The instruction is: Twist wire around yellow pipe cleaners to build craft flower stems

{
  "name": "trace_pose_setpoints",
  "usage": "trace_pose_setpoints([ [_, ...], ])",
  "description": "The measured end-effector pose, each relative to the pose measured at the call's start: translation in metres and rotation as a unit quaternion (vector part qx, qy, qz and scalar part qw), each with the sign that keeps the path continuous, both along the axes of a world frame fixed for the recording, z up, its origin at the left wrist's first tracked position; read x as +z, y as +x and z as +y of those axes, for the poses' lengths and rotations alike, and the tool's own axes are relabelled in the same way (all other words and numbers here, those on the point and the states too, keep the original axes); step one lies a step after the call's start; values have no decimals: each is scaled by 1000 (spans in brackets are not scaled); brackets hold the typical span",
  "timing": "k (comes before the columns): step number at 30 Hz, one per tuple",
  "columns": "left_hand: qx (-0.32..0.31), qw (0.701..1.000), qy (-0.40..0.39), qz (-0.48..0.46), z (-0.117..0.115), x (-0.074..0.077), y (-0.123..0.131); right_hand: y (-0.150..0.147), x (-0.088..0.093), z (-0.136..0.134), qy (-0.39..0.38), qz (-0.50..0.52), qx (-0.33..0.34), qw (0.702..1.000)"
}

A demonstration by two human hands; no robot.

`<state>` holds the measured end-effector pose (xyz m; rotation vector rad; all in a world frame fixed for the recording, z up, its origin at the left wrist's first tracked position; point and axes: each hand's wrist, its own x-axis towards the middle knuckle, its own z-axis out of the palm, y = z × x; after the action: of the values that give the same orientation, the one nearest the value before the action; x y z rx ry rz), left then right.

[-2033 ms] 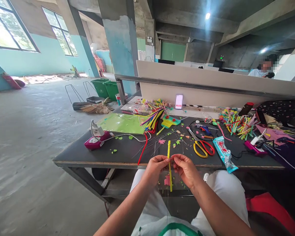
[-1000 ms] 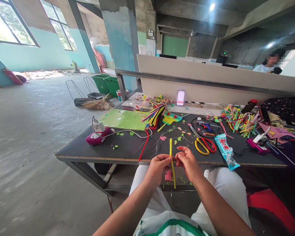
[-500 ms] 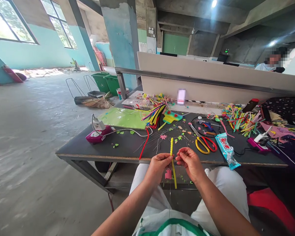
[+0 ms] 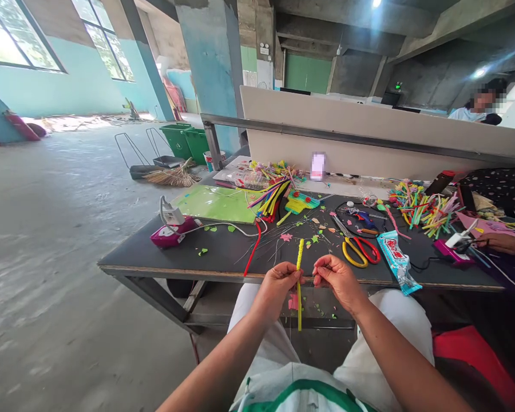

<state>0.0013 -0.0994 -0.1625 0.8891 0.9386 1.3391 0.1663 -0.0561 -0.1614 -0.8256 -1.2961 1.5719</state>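
My left hand (image 4: 282, 279) pinches a yellow pipe cleaner (image 4: 300, 309) that stands upright at the table's front edge. Its upper part above the fingers looks thicker and coiled or braided; the lower part hangs straight and thin. My right hand (image 4: 332, 276) is a short gap to the right, thumb and fingers pinched together. Whatever may be between those fingertips is too fine to make out. Scissors (image 4: 355, 252) with one yellow and one red handle lie beyond my right hand. A red pipe cleaner (image 4: 252, 254) lies to the left, near thin wires.
Pipe cleaner bundles (image 4: 429, 209), a blue snack packet (image 4: 395, 260), a green sheet (image 4: 218, 204), a purple power strip (image 4: 171, 232) and green and pink scraps cover the dark table (image 4: 141, 257). A phone (image 4: 318, 166) leans at the back. Another person's hand (image 4: 506, 243) is at the right.
My right hand has moved slightly right, away from the yellow pipe cleaner, whose lower end has swung left to hang straighter. Another person's hand has come in at the right.
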Motion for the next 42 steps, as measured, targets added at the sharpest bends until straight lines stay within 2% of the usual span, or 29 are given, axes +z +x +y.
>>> trace_pose_setpoints([
  [4,-9,1000,-11,7,0,1,0,0,1,0,-10,-5,-19,1000],
  [9,-36,999,-22,-28,-6,0,-2,-1,1,0,-23,19,-8,1000],
  [12,-54,997,-36,-51,-10,0,-11,-1,-2,1,-37,36,-22,998],
  [14,-44,997,-47,-52,-12,0,-21,-1,-4,1,-45,47,-29,997],
  [18,-18,1000,-18,-14,-14,2,-36,-5,-8,0,-62,64,-37,995],
  [23,-110,989,34,94,-17,6,-31,-16,-9,-5,-66,47,-75,994],
  [24,-110,984,48,133,-18,6,-27,-18,-10,-6,-65,43,-84,993],
  [26,-71,968,95,220,-19,3,-18,-23,-11,-8,-64,33,-102,992],
  [31,43,904,215,368,-20,-8,-2,-31,-17,-14,-70,9,-115,991],
  [35,53,846,266,459,-23,-13,7,-32,-19,-16,-61,15,-122,991],
  [37,39,834,281,472,-26,-14,12,-32,-20,-16,-63,11,-141,988],
  [39,31,847,284,449,-27,-14,15,-31,-20,-17,-60,13,-148,987],
  [42,47,901,233,364,-25,-8,8,-27,-19,-19,-52,9,-124,991],
])
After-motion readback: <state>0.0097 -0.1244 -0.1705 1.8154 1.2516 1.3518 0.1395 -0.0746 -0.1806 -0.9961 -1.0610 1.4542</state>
